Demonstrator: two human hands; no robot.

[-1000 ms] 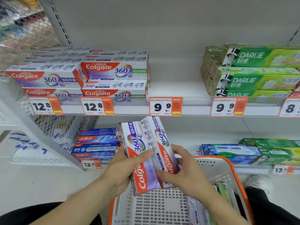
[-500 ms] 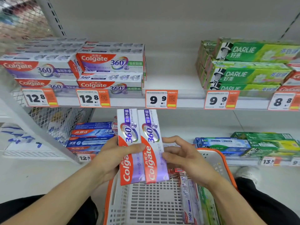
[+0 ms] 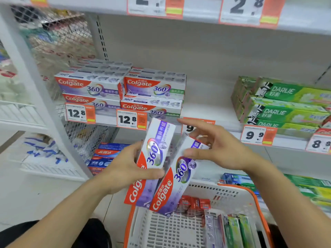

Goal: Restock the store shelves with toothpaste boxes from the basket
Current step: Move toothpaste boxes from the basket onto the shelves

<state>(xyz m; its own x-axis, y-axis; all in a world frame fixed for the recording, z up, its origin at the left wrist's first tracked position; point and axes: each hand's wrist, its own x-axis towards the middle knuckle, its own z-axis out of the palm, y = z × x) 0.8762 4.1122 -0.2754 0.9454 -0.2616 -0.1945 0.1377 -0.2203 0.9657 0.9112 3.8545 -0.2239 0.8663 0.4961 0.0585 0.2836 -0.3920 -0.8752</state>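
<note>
Two white-and-purple Colgate 360 toothpaste boxes stand upright in front of the shelf edge, above the basket (image 3: 255,199). My left hand (image 3: 123,169) grips the left box (image 3: 157,145), thumb across its front. My right hand (image 3: 220,151) pinches the upper end of the right box (image 3: 172,190), thumb on its face and index finger stretched out. The right box tilts and overlaps the left one at the bottom. On the shelf behind them sits a stack of matching Colgate boxes (image 3: 154,86).
Green Darlie boxes (image 3: 286,104) are stacked at the shelf's right, with bare shelf (image 3: 207,104) between them and the Colgate stack. The orange-rimmed white basket holds more boxes along its right side (image 3: 232,230) and small red packs (image 3: 193,203). Blue boxes (image 3: 107,154) lie on the lower shelf.
Both boxes have risen toward the shelf edge and splayed apart. My right hand slid up to the top of the right box. The view has tilted upward.
</note>
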